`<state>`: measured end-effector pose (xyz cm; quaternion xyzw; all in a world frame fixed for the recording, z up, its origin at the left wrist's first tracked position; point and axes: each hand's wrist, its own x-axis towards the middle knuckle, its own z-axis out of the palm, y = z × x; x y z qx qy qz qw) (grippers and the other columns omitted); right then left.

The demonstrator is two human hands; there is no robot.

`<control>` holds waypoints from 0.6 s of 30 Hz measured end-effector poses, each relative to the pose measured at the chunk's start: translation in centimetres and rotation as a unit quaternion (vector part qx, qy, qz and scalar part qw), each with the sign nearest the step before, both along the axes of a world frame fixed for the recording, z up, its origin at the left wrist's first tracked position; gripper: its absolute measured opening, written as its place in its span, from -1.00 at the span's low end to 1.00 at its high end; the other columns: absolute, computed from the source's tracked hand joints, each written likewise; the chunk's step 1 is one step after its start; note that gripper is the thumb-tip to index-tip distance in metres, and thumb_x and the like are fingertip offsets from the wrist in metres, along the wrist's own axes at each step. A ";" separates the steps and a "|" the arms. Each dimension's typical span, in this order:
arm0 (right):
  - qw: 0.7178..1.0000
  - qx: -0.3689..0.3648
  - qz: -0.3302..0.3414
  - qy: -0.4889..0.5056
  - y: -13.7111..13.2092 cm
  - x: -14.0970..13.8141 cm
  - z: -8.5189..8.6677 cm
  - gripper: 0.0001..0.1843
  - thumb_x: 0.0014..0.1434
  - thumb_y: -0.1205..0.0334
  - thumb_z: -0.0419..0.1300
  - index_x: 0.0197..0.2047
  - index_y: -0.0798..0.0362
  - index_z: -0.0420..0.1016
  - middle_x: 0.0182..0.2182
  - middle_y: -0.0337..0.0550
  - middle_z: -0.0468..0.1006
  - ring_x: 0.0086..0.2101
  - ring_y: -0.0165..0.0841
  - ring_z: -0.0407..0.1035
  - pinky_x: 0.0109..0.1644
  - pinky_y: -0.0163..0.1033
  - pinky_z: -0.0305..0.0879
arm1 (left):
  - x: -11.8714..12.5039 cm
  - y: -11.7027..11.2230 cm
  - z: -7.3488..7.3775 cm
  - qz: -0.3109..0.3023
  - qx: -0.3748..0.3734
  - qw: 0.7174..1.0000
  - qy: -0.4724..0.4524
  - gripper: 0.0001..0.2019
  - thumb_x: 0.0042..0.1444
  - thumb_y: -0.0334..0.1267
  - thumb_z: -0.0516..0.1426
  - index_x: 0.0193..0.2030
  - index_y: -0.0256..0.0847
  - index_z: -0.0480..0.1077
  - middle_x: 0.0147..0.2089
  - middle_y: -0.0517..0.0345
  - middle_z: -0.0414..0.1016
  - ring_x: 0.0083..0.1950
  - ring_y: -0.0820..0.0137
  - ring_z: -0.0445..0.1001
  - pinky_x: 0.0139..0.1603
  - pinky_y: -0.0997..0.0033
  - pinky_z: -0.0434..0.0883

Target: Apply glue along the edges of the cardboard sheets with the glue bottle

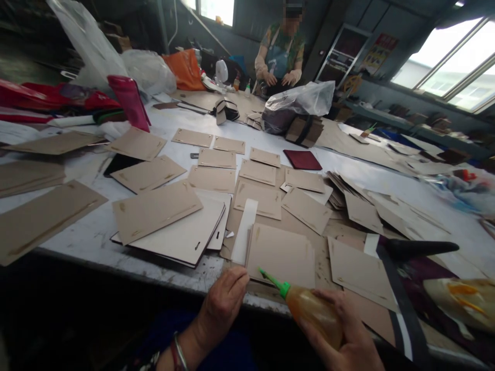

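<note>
My right hand (348,337) is wrapped around a glue bottle (309,309) with amber liquid and a green nozzle that points up and left. The nozzle tip hovers over a tan cardboard panel (281,256) lying at the table's near edge. My left hand (225,301) rests at that edge just left of the panel, with fingers curled and touching the panel's lower left corner. A white strip (244,232) lies beside the panel. Whether the left hand grips anything is unclear.
Several tan cardboard panels cover the white table (96,234), with a stack (170,226) at left and a dark red cover (302,159) farther back. Another person (280,54) stands at the far end beside plastic bags (299,103). A black handled tool (417,249) lies at right.
</note>
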<state>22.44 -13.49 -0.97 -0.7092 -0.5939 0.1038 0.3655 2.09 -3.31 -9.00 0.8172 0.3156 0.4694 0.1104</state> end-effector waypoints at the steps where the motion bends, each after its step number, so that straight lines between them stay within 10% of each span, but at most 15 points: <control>1: 1.000 -0.003 0.012 -0.008 0.2 -0.2 -0.1 -0.70 0.10 0.08 0.25 -0.09 -0.13 0.37 -0.25 -0.27 0.47 -0.30 -0.34 0.43 -0.20 -0.31 0.35 | 0.0 0.0 0.0 -0.001 0.000 1.000 0.000 -0.75 0.22 -0.58 -0.04 -0.10 -0.29 0.38 -0.18 -0.02 0.49 -0.09 0.37 0.50 0.00 0.41 0.50; 18: 0.980 0.003 -0.003 -0.200 -3.4 4.5 0.7 -0.73 0.22 0.04 0.14 -0.07 -0.04 0.28 -0.26 -0.19 0.43 -0.30 -0.38 0.44 -0.18 -0.40 0.39 | -0.3 0.1 -0.5 -0.019 0.015 1.000 0.004 -0.75 0.22 -0.58 0.00 -0.06 -0.30 0.39 -0.15 -0.03 0.48 -0.05 0.36 0.49 0.03 0.41 0.48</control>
